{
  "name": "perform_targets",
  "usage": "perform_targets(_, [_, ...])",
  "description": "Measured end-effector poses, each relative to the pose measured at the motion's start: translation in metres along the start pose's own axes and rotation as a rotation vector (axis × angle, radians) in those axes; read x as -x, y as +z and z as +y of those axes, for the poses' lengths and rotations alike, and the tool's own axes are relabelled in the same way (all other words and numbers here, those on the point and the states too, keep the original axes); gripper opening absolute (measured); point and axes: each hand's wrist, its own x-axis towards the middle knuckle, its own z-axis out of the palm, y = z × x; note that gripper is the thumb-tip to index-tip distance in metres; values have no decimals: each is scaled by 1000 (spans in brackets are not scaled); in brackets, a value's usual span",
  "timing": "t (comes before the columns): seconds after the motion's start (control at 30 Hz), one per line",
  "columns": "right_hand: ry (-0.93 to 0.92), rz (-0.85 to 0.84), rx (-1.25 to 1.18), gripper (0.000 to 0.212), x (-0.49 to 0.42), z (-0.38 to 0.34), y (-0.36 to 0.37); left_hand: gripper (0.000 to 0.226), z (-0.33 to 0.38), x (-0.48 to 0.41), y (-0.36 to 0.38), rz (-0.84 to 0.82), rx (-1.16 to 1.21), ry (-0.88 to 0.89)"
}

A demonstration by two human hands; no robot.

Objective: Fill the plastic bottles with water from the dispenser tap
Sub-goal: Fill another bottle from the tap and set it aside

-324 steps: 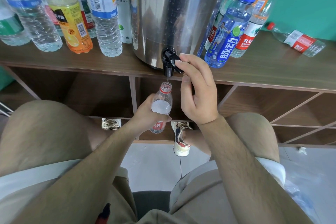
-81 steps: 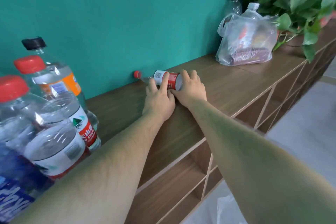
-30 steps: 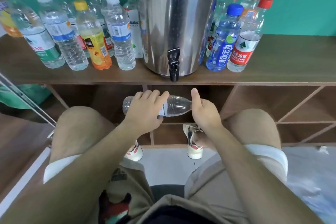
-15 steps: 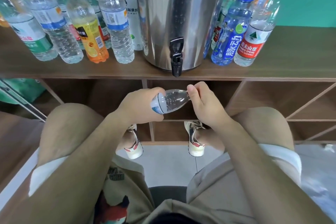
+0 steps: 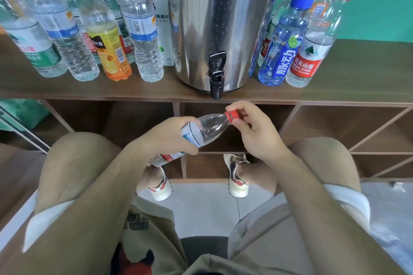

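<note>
Wooden shelf against a teal wall; below — grey floor tiles.

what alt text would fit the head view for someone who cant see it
A seated person's left hand grips a tilted clear bottle while the right hand pinches its red cap, just below the black tap of a steel dispenser. The dispenser stands on a wooden shelf with capped bottles crowded on both sides.

Only 1 view: wide head cam, facing fwd & down, close to shelf & dispenser.
</note>
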Motion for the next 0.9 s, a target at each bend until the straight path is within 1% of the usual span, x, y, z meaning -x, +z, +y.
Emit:
perform_targets(0.1, [-111, 17, -35, 40, -1, -2, -3, 60, 0, -1, 1, -37, 66, -17])
perform_targets(0.2, [-189, 115, -43, 41, -5, -5, -14, 65, -1, -2, 7, -59, 130, -36])
perform_targets(0.27, [-150, 256, -91, 37, -10, -6, -20, 68, -1, -3, 15, -49, 157, -35])
perform_targets(0.33, [-65, 387, -121, 32, -17, -5, -24, 72, 0, -5, 24, -19, 175, -28])
perform_targets(0.43, [67, 475, -98, 24, -30, 0, -29, 77, -2, -10, 34, 29, 209, -36])
perform_targets(0.53, [122, 462, 142, 17, -43, 7, -32, 77, -5, -17, 43, 69, 256, -56])
perform_targets(0.6, [164, 422, 257, 19, -48, 10, -31, 79, -5, -22, 48, 85, 289, -68])
perform_targets(0.7, [254, 382, 265, 30, -54, 12, -31, 81, -6, -29, 54, 103, 348, -82])
perform_targets(0.9, [293, 355, 264, 39, -60, 17, -34, 88, -2, -36, 66, 79, 476, -163])
